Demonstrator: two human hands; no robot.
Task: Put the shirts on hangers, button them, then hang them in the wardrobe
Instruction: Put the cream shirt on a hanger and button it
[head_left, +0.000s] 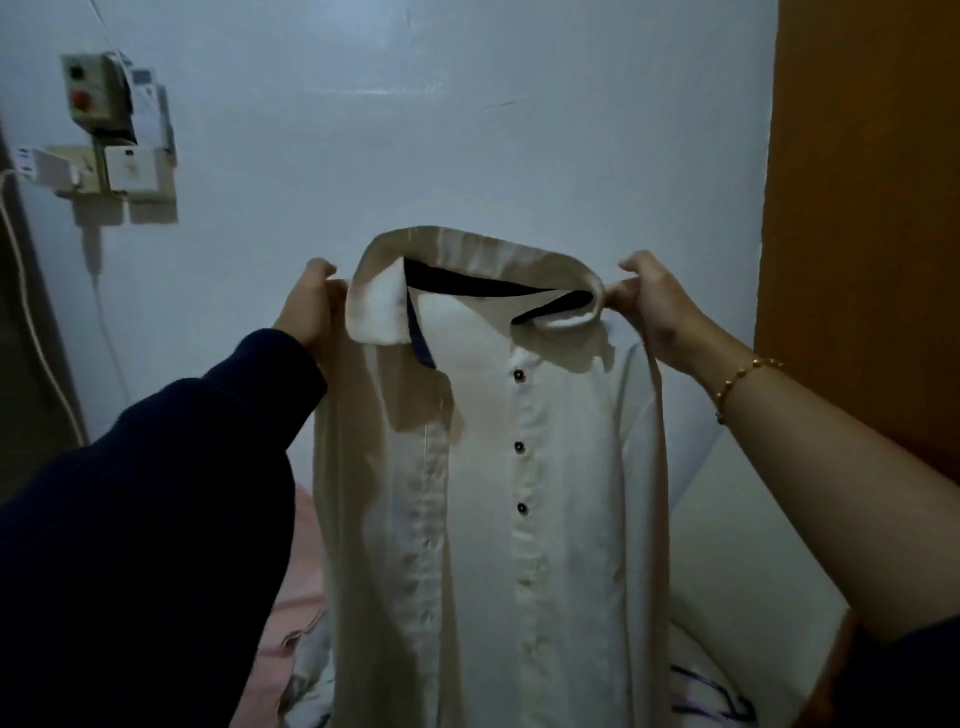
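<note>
Left hand and right hand each pinch the white shirt at the shoulders, either side of the collar. The shirt is held up mid-frame, top unbuttoned, hanging straight down. Pale wall behind it; orange panel edge just right of the right hand, switch box well left, pink cloth low left.

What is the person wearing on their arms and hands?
The left sleeve is long and dark blue, covering the arm down to the left hand. The right sleeve, dark too, shows only near the elbow, so that forearm is bare. A gold bead bracelet circles the wrist by the right hand.
</note>
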